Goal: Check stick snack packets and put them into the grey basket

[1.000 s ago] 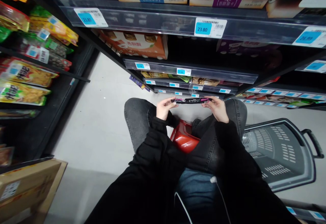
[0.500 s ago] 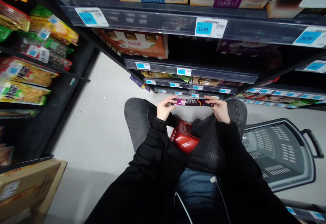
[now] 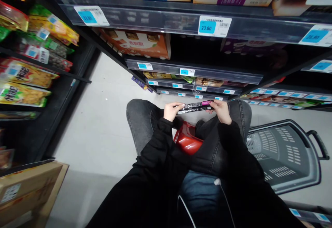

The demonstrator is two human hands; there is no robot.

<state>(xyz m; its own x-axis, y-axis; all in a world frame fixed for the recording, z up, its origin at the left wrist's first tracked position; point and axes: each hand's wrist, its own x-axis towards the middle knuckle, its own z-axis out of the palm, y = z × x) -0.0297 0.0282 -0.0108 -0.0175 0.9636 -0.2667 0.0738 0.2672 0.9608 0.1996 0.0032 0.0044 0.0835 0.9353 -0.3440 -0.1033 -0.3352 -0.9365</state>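
Observation:
Between my two hands I hold a slim black drink-powder sachet [image 3: 194, 107] with a purple patch near its right end. My left hand [image 3: 172, 111] pinches the left end between thumb and fingers. At the other end my right hand [image 3: 220, 111] is closed on it in the same way. The sachet is stretched out sideways above my lap, slightly tilted, its right end higher in the picture. A glossy red stool [image 3: 188, 139] shows between my legs below it.
Ahead stands a shelf rack [image 3: 155, 17] with price tags and an orange drink carton [image 3: 140, 44]. A grey shopping basket [image 3: 282, 158] is on the floor to my right. Snack bags [image 3: 23, 93] hang at left, above a cardboard box [image 3: 28, 186].
The sachet has been turned over: the printed face with pale pink at left has given way to a side with purple at right. My hands have come slightly closer together.

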